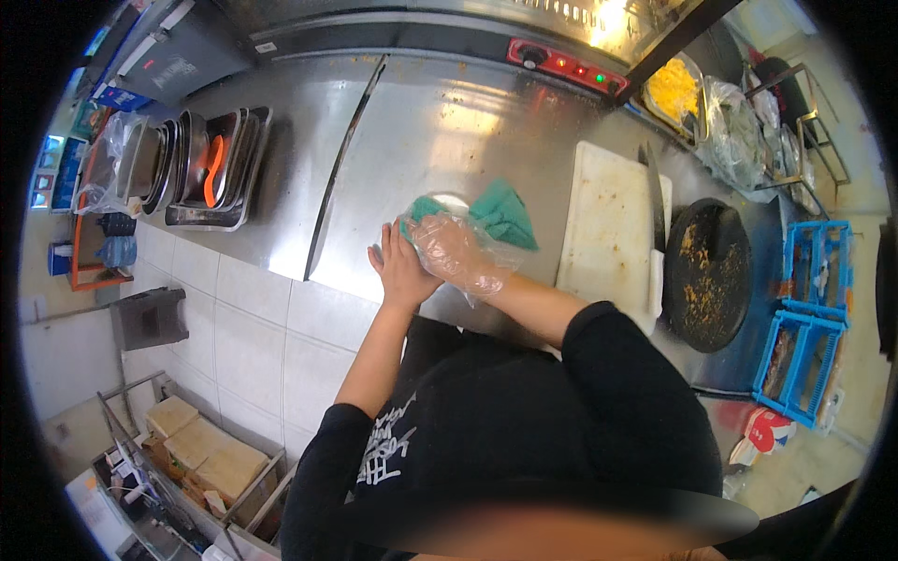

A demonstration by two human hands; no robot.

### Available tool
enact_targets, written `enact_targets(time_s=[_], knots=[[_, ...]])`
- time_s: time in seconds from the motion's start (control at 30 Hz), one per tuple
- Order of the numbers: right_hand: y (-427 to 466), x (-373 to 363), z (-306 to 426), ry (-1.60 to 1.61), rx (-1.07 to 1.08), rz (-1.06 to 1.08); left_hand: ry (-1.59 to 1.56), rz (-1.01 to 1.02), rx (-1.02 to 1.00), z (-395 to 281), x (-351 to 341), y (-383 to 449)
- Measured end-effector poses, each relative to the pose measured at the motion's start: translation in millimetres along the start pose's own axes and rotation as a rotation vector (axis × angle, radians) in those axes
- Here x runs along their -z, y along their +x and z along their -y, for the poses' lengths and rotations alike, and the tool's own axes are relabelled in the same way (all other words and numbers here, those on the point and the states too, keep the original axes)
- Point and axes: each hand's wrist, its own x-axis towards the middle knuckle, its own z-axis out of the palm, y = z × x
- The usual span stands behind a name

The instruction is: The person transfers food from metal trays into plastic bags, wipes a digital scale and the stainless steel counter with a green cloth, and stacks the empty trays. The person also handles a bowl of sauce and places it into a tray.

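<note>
My right hand (pixel 452 251), in a clear plastic glove, is closed on part of a green cloth (pixel 504 212) near the front edge of the steel counter (pixel 421 126). The cloth's free end spreads out to the right of the hand. Just behind the glove a round, pale, shiny thing (pixel 451 202) shows partly; what it is I cannot tell. My bare left hand (pixel 401 270) lies against the glove's left side, fingers extended. Its palm is hidden, and no object shows in it.
Right of my hands lie a white cutting board (pixel 607 231), a long knife (pixel 657 203) and a dark round board with crumbs (pixel 708 273). Metal trays (pixel 249 165) with an orange-handled utensil (pixel 214 172) stand left. Behind is a red control panel (pixel 568 68); blue plastic racks (pixel 803 365) stand far right.
</note>
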Motion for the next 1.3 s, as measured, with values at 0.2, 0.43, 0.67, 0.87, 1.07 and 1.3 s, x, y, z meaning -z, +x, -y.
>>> enact_targets(time_s=[0.2,0.43,0.67,0.87,1.07,1.3], knots=[[9,-2,-15,-0.047,0.050,-0.076,-0.059,0.057,0.068,-8,5,3],[43,23,-3,-0.090,-0.127,0.128,0.033,0.056,0.119,-15,3,10],[64,12,-38,0.080,-0.312,-0.082,-0.160,-0.295,-0.224,-34,3,29],[35,13,-41,0.136,-0.383,-0.345,-0.127,-0.260,-0.187,-39,5,28],[-30,42,-44,0.332,-0.485,0.060,-0.154,-0.280,-0.151,-39,7,31],[-25,82,-58,0.298,-0.539,-0.095,-0.118,-0.067,-0.080,-31,27,30]])
